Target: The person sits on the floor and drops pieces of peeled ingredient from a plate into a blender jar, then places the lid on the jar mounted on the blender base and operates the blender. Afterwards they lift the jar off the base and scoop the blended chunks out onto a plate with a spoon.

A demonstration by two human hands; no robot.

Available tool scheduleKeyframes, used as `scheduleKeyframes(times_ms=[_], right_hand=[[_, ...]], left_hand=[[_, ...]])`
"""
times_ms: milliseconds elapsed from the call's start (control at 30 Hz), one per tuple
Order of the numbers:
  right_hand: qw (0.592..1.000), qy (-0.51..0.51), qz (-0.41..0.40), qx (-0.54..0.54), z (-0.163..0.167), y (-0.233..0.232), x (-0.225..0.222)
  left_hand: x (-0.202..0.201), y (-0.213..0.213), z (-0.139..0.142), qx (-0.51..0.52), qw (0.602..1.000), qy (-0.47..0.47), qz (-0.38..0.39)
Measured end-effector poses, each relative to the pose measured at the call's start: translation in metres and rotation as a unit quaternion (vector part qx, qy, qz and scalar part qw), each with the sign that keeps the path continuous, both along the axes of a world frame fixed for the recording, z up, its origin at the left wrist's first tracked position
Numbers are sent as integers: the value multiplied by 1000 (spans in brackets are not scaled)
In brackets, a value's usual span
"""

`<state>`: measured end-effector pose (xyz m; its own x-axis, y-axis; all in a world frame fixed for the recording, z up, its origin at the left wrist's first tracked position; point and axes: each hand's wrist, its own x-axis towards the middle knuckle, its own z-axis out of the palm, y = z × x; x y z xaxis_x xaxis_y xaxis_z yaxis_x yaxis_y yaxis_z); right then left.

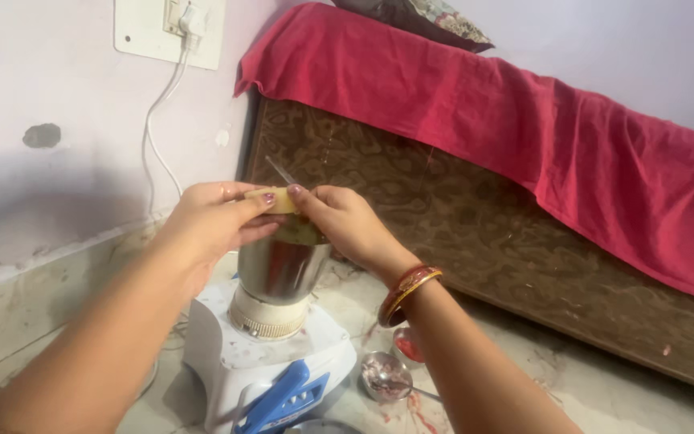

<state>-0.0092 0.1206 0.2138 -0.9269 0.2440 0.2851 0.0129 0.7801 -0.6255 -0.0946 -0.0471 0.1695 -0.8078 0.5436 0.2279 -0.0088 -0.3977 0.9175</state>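
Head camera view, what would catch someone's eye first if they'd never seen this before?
Probably the two hands meeting at centre, the left hand and right hand pinching a pale yellow piece over a steel mixer jar on its white and blue base. Next, the bright red cloth draped along the upper right.

A home room: a bed (475,201) with a red sheet (540,120) at right, a mixer grinder (271,354) on the near tiled floor (604,394), a wall socket (170,28) far left.

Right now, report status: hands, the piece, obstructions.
Left hand and right hand both pinch yellow piece over steel jar. Knife blade behind. Nothing blocking.
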Motion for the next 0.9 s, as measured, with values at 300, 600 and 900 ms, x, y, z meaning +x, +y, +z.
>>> scheduleKeyframes(times_ms=[300,600,900], right_hand=[[982,-9,33,-185,-7,6,1],[984,-24,23,-174,-4,1,2],[988,9,73,-138,-9,5,1]], left_hand=[[1,13,3,-34,997,69,31],[0,6,2,-25,999,43,12],[-1,10,0,-14,998,50,16]])
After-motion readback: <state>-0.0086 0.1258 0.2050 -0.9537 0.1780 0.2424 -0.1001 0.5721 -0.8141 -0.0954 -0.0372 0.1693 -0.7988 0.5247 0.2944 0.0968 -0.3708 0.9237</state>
